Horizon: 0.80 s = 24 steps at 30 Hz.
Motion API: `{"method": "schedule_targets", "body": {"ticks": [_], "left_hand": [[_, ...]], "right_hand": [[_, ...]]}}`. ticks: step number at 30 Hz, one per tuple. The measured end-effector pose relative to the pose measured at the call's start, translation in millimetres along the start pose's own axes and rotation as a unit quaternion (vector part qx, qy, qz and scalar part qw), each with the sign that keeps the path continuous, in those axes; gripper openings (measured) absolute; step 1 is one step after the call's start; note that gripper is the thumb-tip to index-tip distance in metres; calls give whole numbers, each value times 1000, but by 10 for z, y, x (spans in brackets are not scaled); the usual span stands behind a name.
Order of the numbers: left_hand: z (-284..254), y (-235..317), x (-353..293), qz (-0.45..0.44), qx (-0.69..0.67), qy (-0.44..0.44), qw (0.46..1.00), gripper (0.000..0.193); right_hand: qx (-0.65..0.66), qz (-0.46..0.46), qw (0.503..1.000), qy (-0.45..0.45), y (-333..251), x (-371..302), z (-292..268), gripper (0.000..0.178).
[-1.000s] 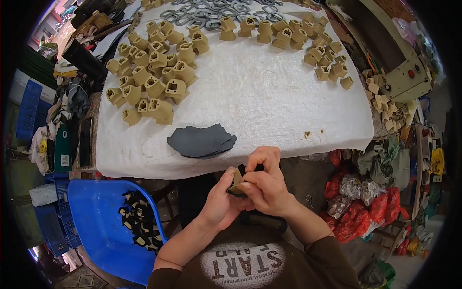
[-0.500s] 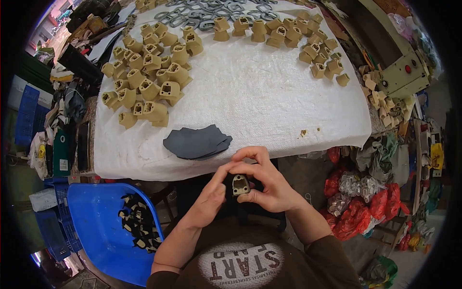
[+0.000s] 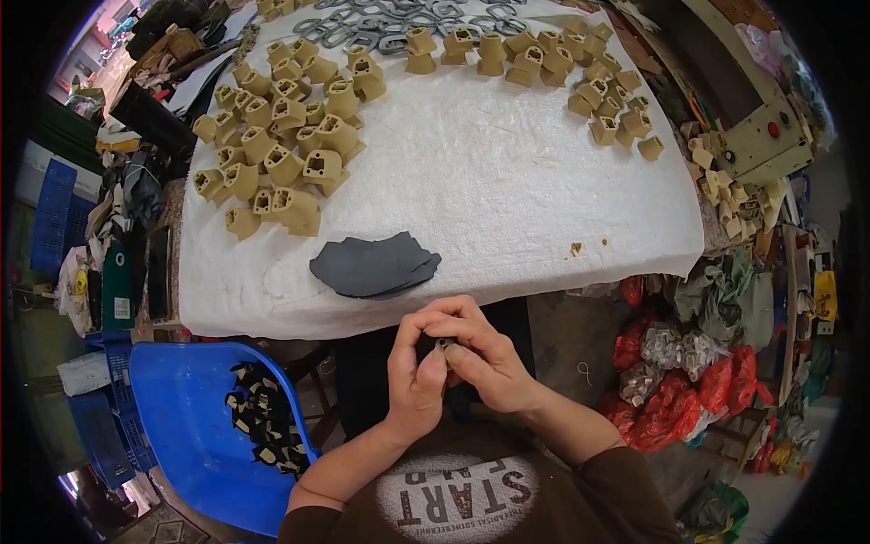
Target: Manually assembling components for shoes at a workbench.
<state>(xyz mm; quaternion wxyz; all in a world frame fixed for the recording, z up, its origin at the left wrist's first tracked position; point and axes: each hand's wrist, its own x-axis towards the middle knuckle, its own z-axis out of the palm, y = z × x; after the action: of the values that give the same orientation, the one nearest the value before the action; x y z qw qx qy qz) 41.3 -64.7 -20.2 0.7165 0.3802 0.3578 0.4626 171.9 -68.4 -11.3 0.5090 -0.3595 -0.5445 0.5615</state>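
Observation:
Just in front of the table's near edge, my left hand [image 3: 416, 374] and my right hand [image 3: 487, 361] meet around a small hollow block [image 3: 443, 344] with a dark outside. Both thumbs press on its near end, and the curled fingers hide most of it. Beyond my hands, a stack of dark grey sheets with ragged edges [image 3: 373, 265] lies flat on the white cloth [image 3: 471, 190]. Many tan hollow blocks [image 3: 283, 165] stand grouped at the left of the cloth, with others [image 3: 527, 66] along the far side and right.
A blue tub [image 3: 186, 435] at lower left holds black-and-tan pieces [image 3: 265, 417]. Grey metal-looking rings [image 3: 399, 23] lie at the far edge. Red and clear bags [image 3: 666, 412] are heaped at right, below a machine box with a red button [image 3: 766, 140].
My hands have drawn slightly toward me and closed around the block. Its open end, plainly visible in my right hand before, is now mostly covered, and my left fingers have wrapped onto it.

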Motion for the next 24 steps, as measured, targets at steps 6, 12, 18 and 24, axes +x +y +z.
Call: {"method": "schedule_targets", "body": {"ticks": [6,12,18,24], "left_hand": [[-24,139,77,-119,-150,-132,973,73],[-115,110,77,-100,-1,-195,976,70],[-69,151,61,-47,60,-144,987,69],[-63,183,149,-5,-43,-140,989,60]], "right_hand": [[105,89,990,3,-107,129,-219,25],[171,232,947,-141,-135,353,-320,21],[74,52,992,-85,20,212,-170,23],[80,60,995,-20,1,20,-39,54]]}}
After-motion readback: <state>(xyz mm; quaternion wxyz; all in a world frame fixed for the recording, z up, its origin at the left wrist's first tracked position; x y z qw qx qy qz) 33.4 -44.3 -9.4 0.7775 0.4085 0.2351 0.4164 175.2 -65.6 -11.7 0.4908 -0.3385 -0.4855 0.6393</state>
